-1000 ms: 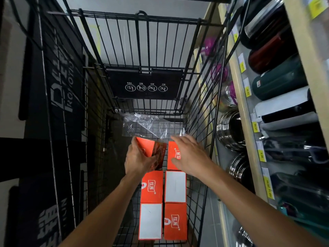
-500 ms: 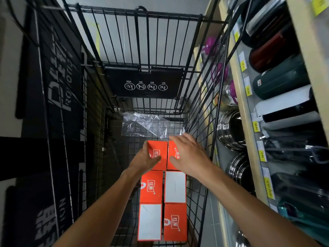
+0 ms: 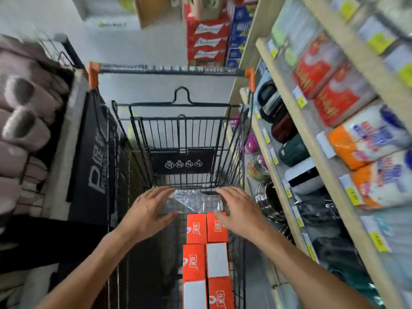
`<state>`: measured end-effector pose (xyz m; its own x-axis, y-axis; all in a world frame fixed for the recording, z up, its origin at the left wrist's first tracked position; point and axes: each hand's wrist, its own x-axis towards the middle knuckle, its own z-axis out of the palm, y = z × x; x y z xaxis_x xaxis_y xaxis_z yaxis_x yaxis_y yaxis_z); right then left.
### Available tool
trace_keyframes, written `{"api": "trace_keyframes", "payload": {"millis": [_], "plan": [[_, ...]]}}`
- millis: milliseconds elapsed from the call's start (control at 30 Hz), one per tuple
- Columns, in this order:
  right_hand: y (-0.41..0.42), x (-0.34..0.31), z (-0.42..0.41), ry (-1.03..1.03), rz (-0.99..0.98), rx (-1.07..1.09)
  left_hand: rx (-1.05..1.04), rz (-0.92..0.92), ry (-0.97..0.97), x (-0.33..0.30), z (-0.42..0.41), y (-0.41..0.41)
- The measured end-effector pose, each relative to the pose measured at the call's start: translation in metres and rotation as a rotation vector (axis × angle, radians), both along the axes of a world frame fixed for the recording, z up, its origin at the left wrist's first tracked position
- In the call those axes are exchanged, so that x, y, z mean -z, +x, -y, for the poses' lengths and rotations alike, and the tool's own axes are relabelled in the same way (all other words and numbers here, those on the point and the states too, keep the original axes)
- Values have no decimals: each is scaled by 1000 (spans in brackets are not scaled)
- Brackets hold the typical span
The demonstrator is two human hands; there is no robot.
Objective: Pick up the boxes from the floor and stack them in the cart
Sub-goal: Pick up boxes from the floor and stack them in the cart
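Six orange-and-white boxes (image 3: 206,253) lie flat in two-wide, three-deep block on cart (image 3: 169,70) floor, right side, long axis running toward handle. Left hand (image 3: 148,211) and right hand (image 3: 239,211) hover empty above, fingers spread. Right hand nearer, over far-right box; left hand beside block. Clear plastic wrap (image 3: 191,200) just beyond. No floor boxes in view.

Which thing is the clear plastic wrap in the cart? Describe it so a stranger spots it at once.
Look into the black wire cart. On its floor, two columns of orange and white boxes run toward the far end. The plastic wrap lies just beyond them, the only crumpled, see-through thing there.
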<state>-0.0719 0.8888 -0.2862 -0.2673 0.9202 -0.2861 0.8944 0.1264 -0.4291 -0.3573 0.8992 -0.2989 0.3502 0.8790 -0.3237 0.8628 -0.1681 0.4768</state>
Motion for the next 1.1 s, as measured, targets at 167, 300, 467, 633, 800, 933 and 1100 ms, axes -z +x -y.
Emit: {"api": "trace_keyframes", "payload": {"millis": [167,300,467,633,800,933,1100], "plan": [[19,-58,29,71,34,80,155,-4,180,-74,-14,15],[47,-108,60,180,21,155,234,21,259,-129,-10,48],[97,-160,115,271,58,252,395,37,320,-180,19,111],[147,-194,190,354,61,360,513,36,357,-213,71,159],[204,-207,295,375,133,525,704,13,391,-245,137,222],[236,-222,381,354,227,681,861,108,404,-257,178,281],[249,-238,477,268,253,905,1098,184,424,-271,219,354]]}}
